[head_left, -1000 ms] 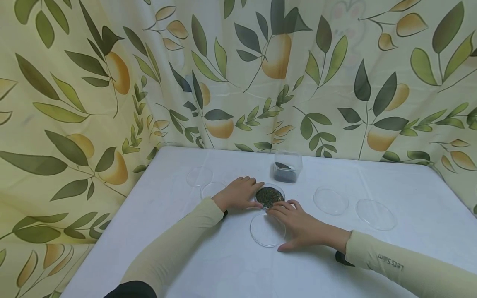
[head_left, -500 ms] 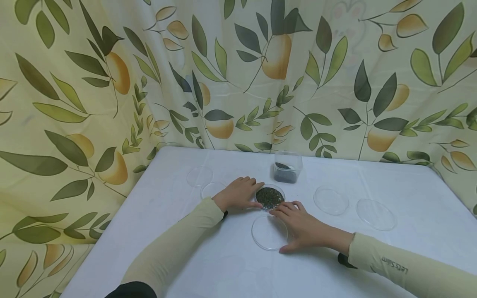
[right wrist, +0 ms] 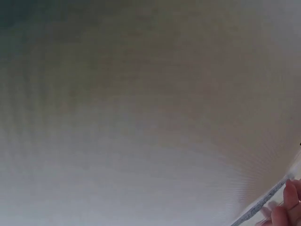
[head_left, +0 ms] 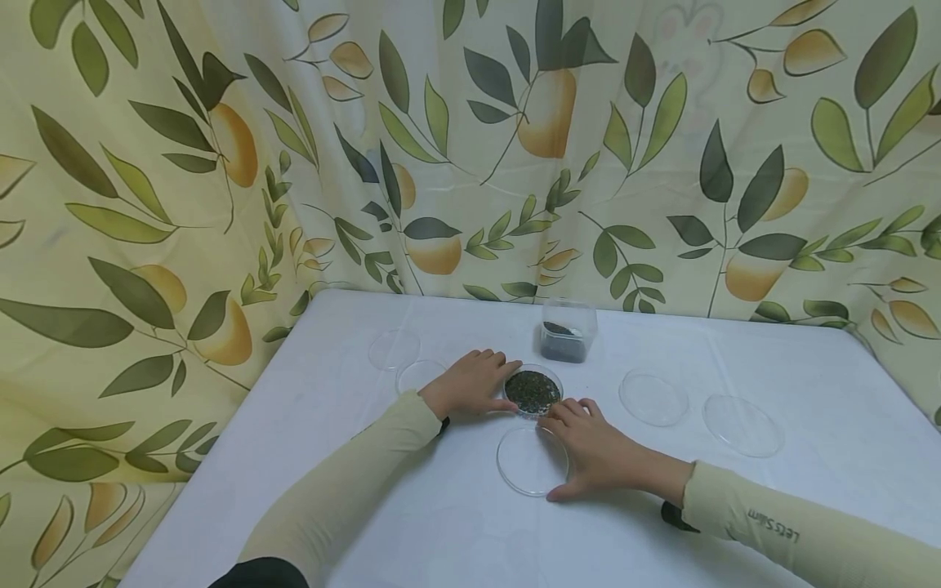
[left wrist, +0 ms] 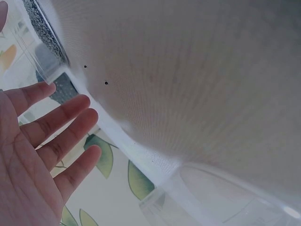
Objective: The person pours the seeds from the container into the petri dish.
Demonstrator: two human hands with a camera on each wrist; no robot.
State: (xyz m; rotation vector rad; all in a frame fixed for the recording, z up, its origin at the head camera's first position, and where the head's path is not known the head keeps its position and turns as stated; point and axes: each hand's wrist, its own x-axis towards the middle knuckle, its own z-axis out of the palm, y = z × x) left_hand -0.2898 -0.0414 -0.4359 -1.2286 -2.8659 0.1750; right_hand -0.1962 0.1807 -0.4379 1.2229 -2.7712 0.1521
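In the head view a round petri dish [head_left: 532, 391] full of dark, greenish-brown granules sits mid-table. My left hand [head_left: 474, 382] rests at its left side, thumb and forefinger spread along the rim. In the left wrist view that hand [left wrist: 28, 160] shows fairly straight fingers, close to the dish's edge. Nearer the person lies a clear shallow dish or lid [head_left: 528, 464], with nothing in it. My right hand [head_left: 591, 453] holds its right side, fingertips at the far rim and thumb at the near rim. The right wrist view shows mostly tablecloth, with some fingertips [right wrist: 288, 207] in the corner.
Behind the filled dish stands a clear square container [head_left: 568, 331] of dark granules. Two more clear dishes or lids lie at left, one [head_left: 394, 349] behind the other [head_left: 419, 376]; two lie at right [head_left: 653, 398] [head_left: 742, 426]. A patterned curtain [head_left: 470, 163] hangs behind the white table [head_left: 412, 514].
The empty clear dish has slid slightly right and toward the person along with the right hand. Its fingertips have since shifted a little along the rim. The left hand and filled dish stay about still.
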